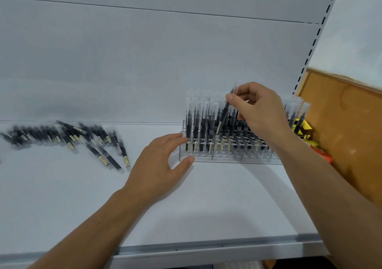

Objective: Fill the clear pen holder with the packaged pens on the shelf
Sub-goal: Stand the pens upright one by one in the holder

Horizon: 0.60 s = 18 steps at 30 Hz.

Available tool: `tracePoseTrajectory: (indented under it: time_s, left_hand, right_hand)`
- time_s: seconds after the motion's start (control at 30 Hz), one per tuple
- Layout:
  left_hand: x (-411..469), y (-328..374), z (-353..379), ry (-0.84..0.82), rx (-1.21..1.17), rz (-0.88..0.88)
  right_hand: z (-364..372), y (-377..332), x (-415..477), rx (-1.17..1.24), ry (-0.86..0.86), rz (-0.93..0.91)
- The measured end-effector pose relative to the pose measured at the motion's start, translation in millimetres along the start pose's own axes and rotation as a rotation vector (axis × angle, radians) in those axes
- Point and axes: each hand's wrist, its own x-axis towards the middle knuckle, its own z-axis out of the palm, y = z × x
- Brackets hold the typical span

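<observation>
**On a white shop shelf, two bare hands at a clear pen holder**

Above the holder's middle rows, the right hand (260, 111) pinches one packaged pen (227, 105) between thumb and forefinger. The pen is tilted, with its top toward 1 o'clock. The left hand (161, 161) is spread and relaxed, its fingertips and thumb touching the left end of the clear pen holder (227, 156). The holder stands at 3 o'clock on the shelf (186, 206), with black pens upright in most of its slots. Each pen has a cream label, and the writing is too small to read. Loose packaged pens (68, 138) lie in a heap at 9 o'clock, well apart from the holder. Bare white shelf runs between them and down to the metal front edge (206, 246) at 6 o'clock. At 12 o'clock is a white back panel (144, 62), and at 3 o'clock a brown box (341, 124).
</observation>
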Motion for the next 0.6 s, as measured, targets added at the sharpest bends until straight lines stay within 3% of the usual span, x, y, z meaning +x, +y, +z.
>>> tracePoseTrajectory:
  time_s: [0.17, 0.33, 0.6]
  left_hand:
    - [0, -1, 0, 0.003, -0.007, 0.002]
    - [0, -2, 1, -0.007, 0.005, -0.004]
    - [0, -1, 1, -0.021, 0.003, -0.024]
  right_hand:
    - [0, 0, 0, -0.069, -0.015, 0.001]
    - [8, 11, -11, -0.239, -0.29, 0.098]
    - [10, 12, -13, -0.294, -0.279, 0.092]
